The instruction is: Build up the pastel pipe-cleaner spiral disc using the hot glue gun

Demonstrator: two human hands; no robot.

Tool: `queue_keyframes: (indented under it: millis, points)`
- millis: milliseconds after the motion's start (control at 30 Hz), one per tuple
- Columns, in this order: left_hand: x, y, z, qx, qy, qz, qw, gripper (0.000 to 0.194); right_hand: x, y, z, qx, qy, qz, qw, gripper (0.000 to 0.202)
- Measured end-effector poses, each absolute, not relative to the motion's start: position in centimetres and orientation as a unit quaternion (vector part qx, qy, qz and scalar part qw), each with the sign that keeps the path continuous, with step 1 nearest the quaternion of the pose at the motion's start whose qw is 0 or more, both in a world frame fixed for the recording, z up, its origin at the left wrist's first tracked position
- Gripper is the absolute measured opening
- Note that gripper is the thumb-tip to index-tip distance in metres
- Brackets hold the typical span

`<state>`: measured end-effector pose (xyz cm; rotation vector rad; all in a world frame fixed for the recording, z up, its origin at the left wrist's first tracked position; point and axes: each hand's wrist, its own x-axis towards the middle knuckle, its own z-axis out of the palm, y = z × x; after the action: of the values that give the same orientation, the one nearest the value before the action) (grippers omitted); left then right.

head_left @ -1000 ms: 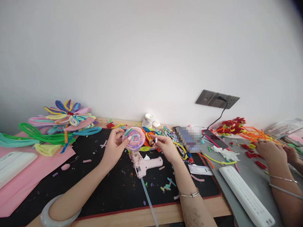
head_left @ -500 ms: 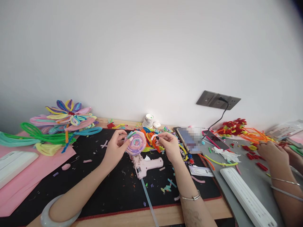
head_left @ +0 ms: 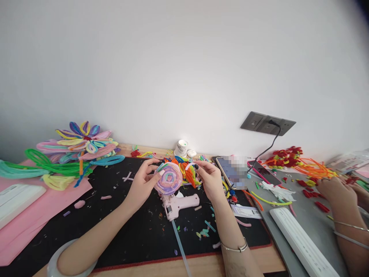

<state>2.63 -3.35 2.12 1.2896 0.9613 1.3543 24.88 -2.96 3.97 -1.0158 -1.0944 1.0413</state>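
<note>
Disc [head_left: 170,181] of coiled pastel strands is pinched at its left edge by the left hand [head_left: 142,185], thumb on its face. Right hand [head_left: 212,180], clear to the disc's right, pinches a pale strip [head_left: 190,165]. Below, a pink glue gun [head_left: 184,202] lies on black mat [head_left: 129,234].

There's the disc [head_left: 169,184] in the left hand [head_left: 143,181], a strip [head_left: 190,165] in the right hand [head_left: 212,179], both above the mat [head_left: 123,231] on the desk [head_left: 204,263]. Between the forearms lies the glue gun [head_left: 187,202]; behind, near the wall [head_left: 184,77], stands the cup [head_left: 182,149]. Far left, the flower [head_left: 86,138]! Right of the hands, a phone [head_left: 224,167]; farther right, a power strip [head_left: 301,242].
</note>
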Motion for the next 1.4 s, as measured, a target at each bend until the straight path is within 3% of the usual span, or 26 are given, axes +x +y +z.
queue_keyframes:
  millis: [733, 1400]
  points:
    - [2.8, -3.9, 1.9, 0.576, 0.377, 0.485, 0.539, 0.035, 24.3, -3.5, 4.4, -0.457, -0.441, 0.521, 0.57, 0.023]
    - [2.6, -5.3, 1.6, 0.714, 0.406, 0.46, 0.338, 0.028, 22.8, -5.3, 6.9, -0.481, -0.539, 0.391, 0.57, 0.007]
